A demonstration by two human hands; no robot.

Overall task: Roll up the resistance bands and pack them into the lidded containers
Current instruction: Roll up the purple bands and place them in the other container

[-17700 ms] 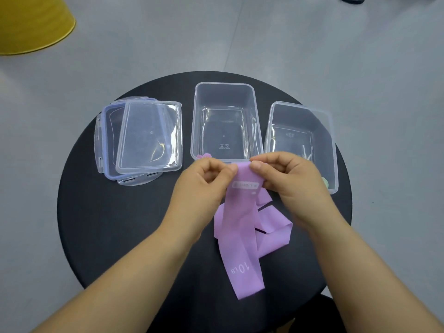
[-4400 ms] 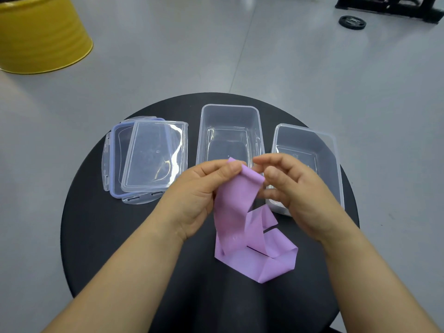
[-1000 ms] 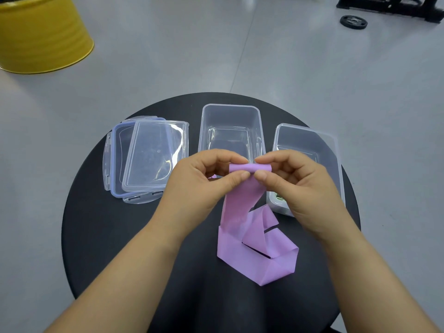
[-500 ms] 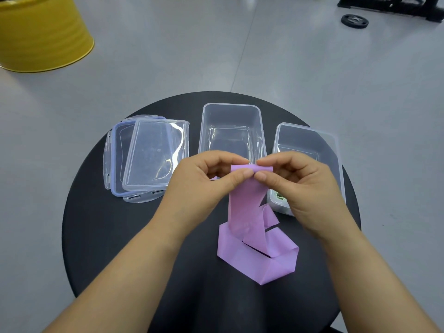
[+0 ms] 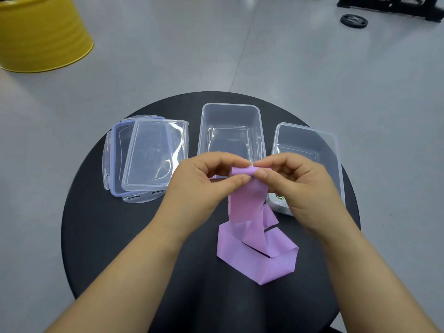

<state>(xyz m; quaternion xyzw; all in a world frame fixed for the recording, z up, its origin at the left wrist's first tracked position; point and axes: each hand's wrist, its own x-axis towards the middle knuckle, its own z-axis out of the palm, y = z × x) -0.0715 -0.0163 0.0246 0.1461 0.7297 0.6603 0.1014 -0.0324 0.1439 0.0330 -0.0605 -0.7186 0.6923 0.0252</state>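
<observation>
We are early in rolling: our left hand (image 5: 199, 188) and right hand (image 5: 302, 188) pinch the curled top edge of the band (image 5: 245, 203) above the tabletop (image 5: 120, 236), slack tail toward 6 o'clock; next we likely wind it tight for the box (image 5: 230, 105) at 12 o'clock.

Bare left hand (image 5: 199, 186), right hand (image 5: 305, 188), forearms (image 5: 134, 267)
</observation>
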